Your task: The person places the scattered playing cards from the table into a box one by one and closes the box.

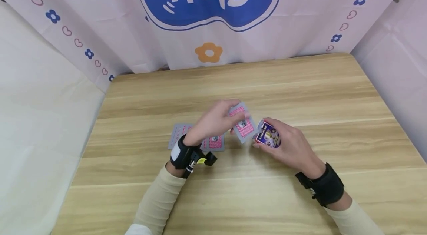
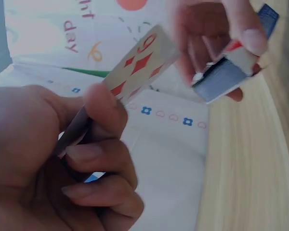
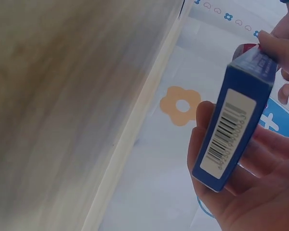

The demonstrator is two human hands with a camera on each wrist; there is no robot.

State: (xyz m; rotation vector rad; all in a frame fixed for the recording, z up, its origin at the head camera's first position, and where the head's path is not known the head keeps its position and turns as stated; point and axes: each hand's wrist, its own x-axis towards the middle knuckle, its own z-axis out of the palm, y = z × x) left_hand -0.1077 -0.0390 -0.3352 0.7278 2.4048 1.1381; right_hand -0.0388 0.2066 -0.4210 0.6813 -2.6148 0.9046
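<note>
My left hand (image 1: 215, 121) pinches a playing card (image 1: 246, 129) between thumb and fingers, its pink patterned back up. In the left wrist view the card's face (image 2: 140, 67) shows red diamonds. My right hand (image 1: 293, 144) grips a small card box (image 1: 269, 136) with a dark picture front. The box's flap end points left, and the card's lower right corner is close beside it. A white barcode label (image 3: 228, 134) lies on the blue end of the box in the right wrist view. Under my left wrist, a row of overlapping cards (image 1: 176, 136) lies face down, partly hidden.
The wooden table (image 1: 233, 198) extends around both hands. Behind its far edge hangs a white cloth (image 1: 267, 46) with a blue emblem and an orange flower, and more cloth hangs at both sides. Black straps with cameras (image 1: 328, 186) sit on both wrists.
</note>
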